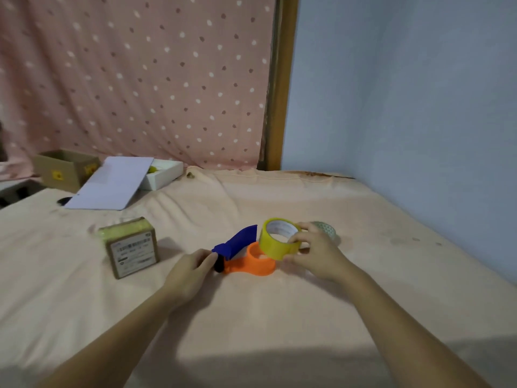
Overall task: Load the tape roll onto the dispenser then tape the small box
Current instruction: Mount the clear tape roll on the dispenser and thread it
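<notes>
A person's right hand (313, 253) grips a yellow tape roll (278, 238) between thumb and fingers, holding it tilted just above the orange ring of a tape dispenser (253, 261) that lies on a peach bedsheet (251, 317). The left hand (193, 268) pinches the dispenser's near-left end, fingers closed around a black part beside its blue blade guard (237, 242).

To the left of the dispenser, apart from it, sits the small box (131, 247), brown cardboard with yellowish tape across its top. A white shipping label with a barcode faces the camera; its print is too blurred to read. Printing inside the tape roll's core is likewise illegible.

Just behind the right hand, a second, paler tape roll (326, 229) lies partly hidden on the sheet.

At the far left stands an open cardboard carton (64, 169) with yellow stickers on its sides; its contents cannot be seen. Beside it an open white box (165, 173) holds something yellow, too small to identify, with a white lid or sheet (112, 182) leaning against its edge.

The sheet is wrinkled and faintly stained. Behind it hangs a pink curtain (140, 79) dotted with white and dark spots, bordered on the right by a wooden post (279, 79). A pale blue wall (405, 107) runs along the right.
</notes>
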{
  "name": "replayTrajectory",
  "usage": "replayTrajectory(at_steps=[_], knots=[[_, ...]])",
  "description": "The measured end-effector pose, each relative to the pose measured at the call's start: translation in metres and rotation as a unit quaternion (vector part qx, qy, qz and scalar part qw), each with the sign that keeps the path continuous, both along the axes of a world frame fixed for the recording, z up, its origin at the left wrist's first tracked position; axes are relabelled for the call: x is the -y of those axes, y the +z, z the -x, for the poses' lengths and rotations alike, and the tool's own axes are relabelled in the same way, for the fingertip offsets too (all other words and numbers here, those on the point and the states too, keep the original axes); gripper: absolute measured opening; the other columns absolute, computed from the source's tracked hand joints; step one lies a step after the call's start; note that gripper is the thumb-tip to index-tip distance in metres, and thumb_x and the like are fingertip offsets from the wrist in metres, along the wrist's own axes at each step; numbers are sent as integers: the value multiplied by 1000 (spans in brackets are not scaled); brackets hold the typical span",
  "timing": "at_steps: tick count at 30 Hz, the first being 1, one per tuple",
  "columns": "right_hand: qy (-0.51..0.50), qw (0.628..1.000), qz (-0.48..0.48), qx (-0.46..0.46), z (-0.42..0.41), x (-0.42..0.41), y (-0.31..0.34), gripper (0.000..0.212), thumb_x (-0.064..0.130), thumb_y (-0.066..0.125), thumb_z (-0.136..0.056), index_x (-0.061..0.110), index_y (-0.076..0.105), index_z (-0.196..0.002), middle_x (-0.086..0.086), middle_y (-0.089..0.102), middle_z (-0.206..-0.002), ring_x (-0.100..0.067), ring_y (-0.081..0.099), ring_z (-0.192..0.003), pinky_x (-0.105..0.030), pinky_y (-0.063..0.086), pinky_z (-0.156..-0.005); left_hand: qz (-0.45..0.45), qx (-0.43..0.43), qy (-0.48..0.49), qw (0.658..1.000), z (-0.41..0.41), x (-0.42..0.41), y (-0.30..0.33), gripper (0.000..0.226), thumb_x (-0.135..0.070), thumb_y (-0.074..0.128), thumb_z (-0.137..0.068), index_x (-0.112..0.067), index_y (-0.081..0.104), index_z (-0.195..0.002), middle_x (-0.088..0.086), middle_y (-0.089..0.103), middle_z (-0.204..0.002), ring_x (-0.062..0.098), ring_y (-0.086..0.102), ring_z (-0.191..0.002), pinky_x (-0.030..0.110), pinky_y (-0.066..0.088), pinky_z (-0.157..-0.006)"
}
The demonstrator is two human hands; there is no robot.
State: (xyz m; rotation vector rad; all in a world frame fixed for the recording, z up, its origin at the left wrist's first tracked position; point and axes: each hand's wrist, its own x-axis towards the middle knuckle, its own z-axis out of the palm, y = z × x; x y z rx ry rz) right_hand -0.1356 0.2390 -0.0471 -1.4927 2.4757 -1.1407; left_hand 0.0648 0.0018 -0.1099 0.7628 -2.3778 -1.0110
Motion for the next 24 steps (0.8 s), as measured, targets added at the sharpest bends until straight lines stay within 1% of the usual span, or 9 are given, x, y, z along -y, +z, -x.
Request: replayTrajectory(at_steps=[4,6,9,14,16,18,21,22,24], knots=[[40,998,-13,44,-18,26,-9,27,19,83,-76,41,70,-84,9,41,-133,-4,62,-102,-11,49,-82,5,-5,22,1000,-2,-1,-6,36,-57,41,-92,-36,69,-101,-11,76,-95,11,68,-91,35,53,-82],[39,998,-18,47,-20,35,-18,28,23,81,-73,45,68,-85,10,41,-134,-4,63,-103,-21,54,-86,10,-4,32,999,-1,-1,-6,32,-55,44,-94,-36,69,-100,-11,75,-94,11,68,-90,35,53,-82],[27,998,-47,44,-15,39,-32,34,32,79,-69,37,66,-100,13,43,-132,-9,59,-111,-32,52,-96,18,-7,43,999,1,-1,-4,30,-52,46,-97,-34,70,-101,-10,75,-93,13,67,-89,35,53,-81],[4,997,-68,29,-10,40,-47,62,42,76,-68,39,53,-126,13,49,-128,-8,57,-109,-34,51,-96,4,-5,59,998,3,1,-5,36,-58,44,-93,-36,70,-101,-13,74,-93,12,66,-90,35,53,-82],[1,997,-73,28,-10,43,-47,65,40,74,-70,37,52,-131,11,46,-132,-10,56,-111,-34,50,-98,-5,-15,63,998,3,0,-4,35,-57,46,-94,-34,69,-104,-14,74,-96,11,66,-92,36,52,-83],[-4,995,-94,25,-13,45,-48,54,44,71,-70,38,55,-121,12,39,-137,-15,57,-111,-37,50,-98,-24,-24,69,997,3,-1,-3,30,-54,49,-94,-33,68,-104,-14,74,-97,11,67,-93,35,52,-81],[-26,992,-120,4,-18,46,-52,43,59,68,-66,37,55,-101,12,29,-147,-21,56,-114,-40,49,-98,-78,-26,82,993,6,0,0,28,-57,53,-90,-31,64,-96,-13,76,-94,11,68,-84,33,50,-73],[-35,992,-121,-4,-19,46,-53,42,61,68,-67,35,54,-96,12,26,-150,-23,55,-117,-40,48,-99,-90,-22,84,992,8,0,2,31,-59,53,-88,-31,65,-93,-13,75,-94,12,67,-84,34,50,-75],[-48,992,-115,-26,-22,41,-54,40,60,67,-70,31,56,-95,14,21,-156,-24,51,-123,-40,47,-99,-97,1,81,992,15,0,4,37,-65,49,-83,-33,66,-89,-16,74,-95,16,66,-93,40,51,-91]])
